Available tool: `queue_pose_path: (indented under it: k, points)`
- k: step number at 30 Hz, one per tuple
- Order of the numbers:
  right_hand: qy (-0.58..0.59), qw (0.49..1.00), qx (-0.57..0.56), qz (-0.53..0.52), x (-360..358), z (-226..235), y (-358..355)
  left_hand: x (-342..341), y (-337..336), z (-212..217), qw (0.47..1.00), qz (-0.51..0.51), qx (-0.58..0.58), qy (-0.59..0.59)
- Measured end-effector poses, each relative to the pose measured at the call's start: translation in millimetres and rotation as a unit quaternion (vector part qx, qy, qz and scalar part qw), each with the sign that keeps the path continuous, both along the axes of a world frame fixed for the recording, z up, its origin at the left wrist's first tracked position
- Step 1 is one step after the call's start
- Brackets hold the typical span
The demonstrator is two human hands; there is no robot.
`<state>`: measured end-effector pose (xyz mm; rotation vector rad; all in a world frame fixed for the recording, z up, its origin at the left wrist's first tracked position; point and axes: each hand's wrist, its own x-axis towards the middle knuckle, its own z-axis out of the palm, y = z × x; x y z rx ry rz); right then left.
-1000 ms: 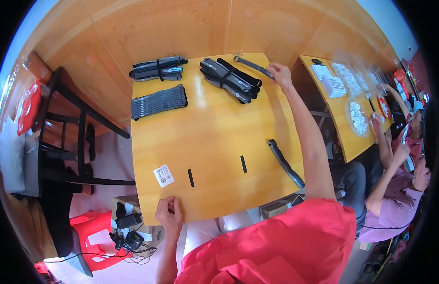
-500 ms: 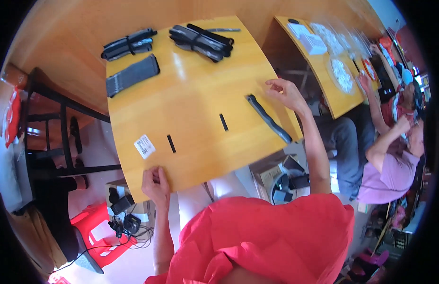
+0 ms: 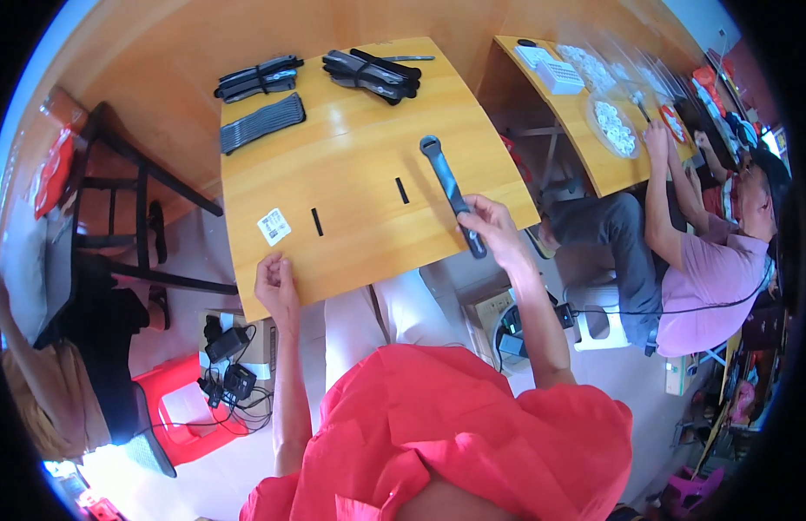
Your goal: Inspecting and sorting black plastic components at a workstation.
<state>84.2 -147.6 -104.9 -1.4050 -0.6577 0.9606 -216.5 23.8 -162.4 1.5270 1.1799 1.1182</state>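
My right hand grips a black strap near its lower end and holds it raised over the right side of the wooden table. The strap's far end is rounded, with a small loop. Two short black strips lie flat and apart on the table. A white printed label lies to their left. My left hand rests at the table's front left edge, fingers curled in, nothing visible in them.
Strapped bundles of black bands and a ridged grey stack lie at the back. On the right, a second table bears a container of white parts, where a co-worker sits. A black-framed rack stands at left.
My right hand has come down and left, taken hold of the black strap and lifted it from the table. My left hand stays at the front edge. The view has shifted slightly.
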Motion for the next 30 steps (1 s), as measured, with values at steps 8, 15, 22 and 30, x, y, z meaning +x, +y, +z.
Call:
queue_pose_path:
  k: [8, 15, 22, 30]
  points:
    - [0.425, 0.881, 0.094, 0.185, -91.3, 7.4, 1.6, 57.9, -70.6, 87.8, 0.872, -0.319, -0.277, -0.247]
    - [0.261, 0.951, 0.042, 0.159, -111.2, 21.6, -2.4, 57.9, -63.8, 90.3, 0.878, -0.233, -0.324, -0.265]
    - [0.080, 0.972, 0.131, 0.177, -114.4, 54.5, -23.6, 47.2, -52.5, 90.2, 0.856, -0.212, -0.335, -0.333]
    - [0.016, 0.981, 0.171, 0.088, -131.6, 60.8, -20.2, 41.6, -72.0, 117.4, 0.840, -0.242, -0.338, -0.348]
